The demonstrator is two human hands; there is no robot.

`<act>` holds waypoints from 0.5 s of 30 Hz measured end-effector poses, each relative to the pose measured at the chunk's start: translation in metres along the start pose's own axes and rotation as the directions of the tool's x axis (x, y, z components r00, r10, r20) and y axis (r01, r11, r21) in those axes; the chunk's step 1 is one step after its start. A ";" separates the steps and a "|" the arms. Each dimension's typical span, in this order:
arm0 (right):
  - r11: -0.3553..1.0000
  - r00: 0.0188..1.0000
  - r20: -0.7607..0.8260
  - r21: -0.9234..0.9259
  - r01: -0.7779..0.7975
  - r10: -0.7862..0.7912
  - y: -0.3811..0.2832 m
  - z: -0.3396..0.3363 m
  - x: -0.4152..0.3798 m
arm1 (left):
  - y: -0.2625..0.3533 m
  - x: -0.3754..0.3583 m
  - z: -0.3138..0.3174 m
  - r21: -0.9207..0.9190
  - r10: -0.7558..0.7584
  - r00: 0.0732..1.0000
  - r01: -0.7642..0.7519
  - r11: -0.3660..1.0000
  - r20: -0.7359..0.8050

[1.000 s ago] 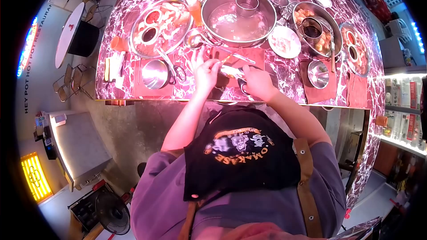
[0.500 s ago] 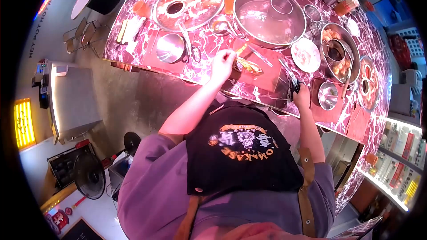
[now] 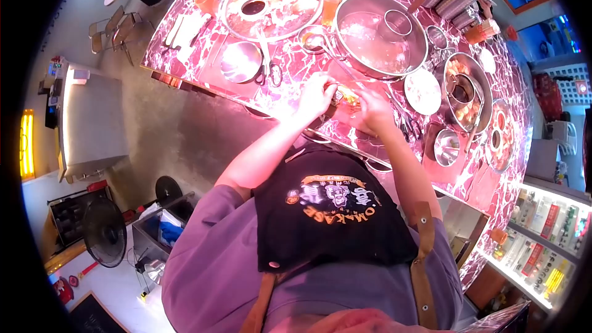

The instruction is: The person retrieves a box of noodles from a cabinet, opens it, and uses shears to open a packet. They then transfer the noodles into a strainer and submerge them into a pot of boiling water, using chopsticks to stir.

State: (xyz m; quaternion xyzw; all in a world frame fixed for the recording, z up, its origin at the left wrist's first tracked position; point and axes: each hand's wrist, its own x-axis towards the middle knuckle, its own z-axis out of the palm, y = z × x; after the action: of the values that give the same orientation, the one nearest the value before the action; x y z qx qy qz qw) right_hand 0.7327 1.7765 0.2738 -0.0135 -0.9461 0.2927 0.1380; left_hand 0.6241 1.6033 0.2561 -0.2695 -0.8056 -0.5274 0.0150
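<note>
One marbled dark-red table point(image 3: 280, 102) with white veins fills the far part of the scene. On its far left lies a wide oval platter point(image 3: 222, 9) of pale food, with a red sauce and a dark one in round dishes. To the right of it stands a big round metal pot point(image 3: 379, 74), holding cloudy liquid and a metal ring. Further right is an oval metal basin point(image 3: 491, 102) of food around a dark-filled cup. Between pot and basin, on the near side, sits a white plate point(image 3: 423, 111) with pale pieces on it. A shiny metal bowl point(image 3: 241, 61) is on the left.

The left hand point(image 3: 317, 95) is narrowed, its fingers pinching the left end of a packet. The right hand point(image 3: 374, 111) comes in from the right, curled at the packet's other end; I cannot tell how firmly it is closed. Dark-handled scissors point(image 3: 412, 128) lie on the table just to the right of that hand.

Smallest is the packet point(image 3: 347, 96) itself, at the table's near side between the two hands, above a reddish mat. It looks slim and colourful, patched yellow, orange and green, with a paler, whitish end toward the left. Its print is too small to read.
</note>
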 end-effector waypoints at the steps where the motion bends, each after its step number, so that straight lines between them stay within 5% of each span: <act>1: 0.992 0.995 0.011 -0.082 -0.097 0.098 0.002 0.004 -0.003 | 0.002 -0.002 -0.003 0.041 0.056 0.998 -0.057 0.998 0.016; 3: 0.983 0.989 0.033 -0.127 -0.136 0.142 -0.006 0.001 -0.001 | 0.004 -0.003 -0.006 -0.019 -0.031 0.996 0.033 0.999 0.083; 5: 0.989 0.991 -0.009 -0.078 0.129 -0.130 -0.038 -0.018 0.011 | 0.003 0.000 -0.008 0.039 -0.012 0.997 0.009 0.999 0.074; 6: 0.989 0.989 0.004 -0.020 0.145 -0.145 -0.038 -0.015 0.013 | 0.003 0.002 -0.007 0.034 -0.011 0.997 0.009 0.999 0.073; 9: 0.979 0.984 0.020 -0.097 0.177 -0.176 -0.019 0.003 0.015 | 0.000 0.002 -0.002 0.149 0.124 0.992 -0.118 0.982 -0.030; 12: 0.971 0.968 0.149 -0.163 -0.175 0.200 -0.018 0.004 0.023 | -0.013 0.006 0.000 0.162 0.138 0.990 -0.141 0.977 0.033; 15: 0.918 0.903 0.278 -0.319 -0.235 0.327 -0.041 -0.009 0.029 | -0.010 0.004 -0.006 0.098 0.145 0.989 -0.148 0.984 0.037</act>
State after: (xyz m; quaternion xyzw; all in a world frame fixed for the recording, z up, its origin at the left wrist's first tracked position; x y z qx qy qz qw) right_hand 0.7098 1.7503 0.3114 -0.1218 -0.9752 0.1720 -0.0673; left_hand 0.6141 1.5967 0.2513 -0.3346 -0.8094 -0.4795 0.0554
